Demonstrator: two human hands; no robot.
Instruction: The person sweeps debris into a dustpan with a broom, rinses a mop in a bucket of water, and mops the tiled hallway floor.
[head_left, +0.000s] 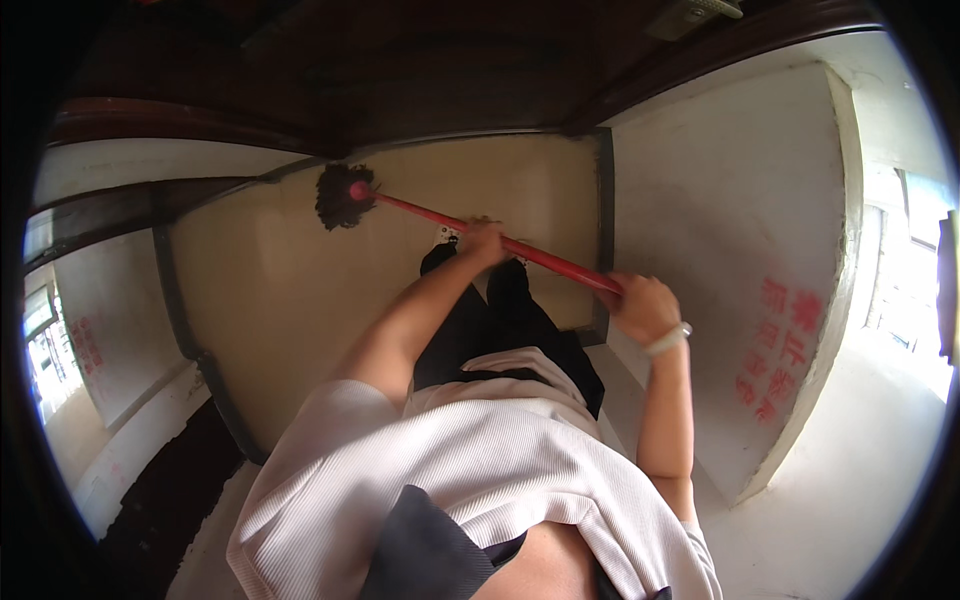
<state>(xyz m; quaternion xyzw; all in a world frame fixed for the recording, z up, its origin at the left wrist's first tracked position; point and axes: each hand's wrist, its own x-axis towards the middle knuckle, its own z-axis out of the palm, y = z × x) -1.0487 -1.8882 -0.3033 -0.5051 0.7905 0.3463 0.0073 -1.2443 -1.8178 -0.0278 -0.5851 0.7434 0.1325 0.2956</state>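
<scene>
Both of my hands grip the red handle (559, 266) of a mop that slants across in front of my body. My left hand (484, 244) is wrapped around the middle of the handle. Higher up, my right hand (649, 306) closes over the end nearest me, and a pale band circles that wrist. At the far left end, a dark, shaggy mop head (330, 199) with a reddish round hub rests on the beige floor (262, 300), close to the dark border by the door frame. My feet stand on the floor below the handle, partly hidden by my left hand and the handle.
A dark wooden door (450, 67) with a metal handle (694, 16) spans the far side. White walls (697, 187) flank the floor, the right one bearing red stencilled writing. Dark skirting (606, 225) edges the floor. Bright windows (900, 255) show at the right rim.
</scene>
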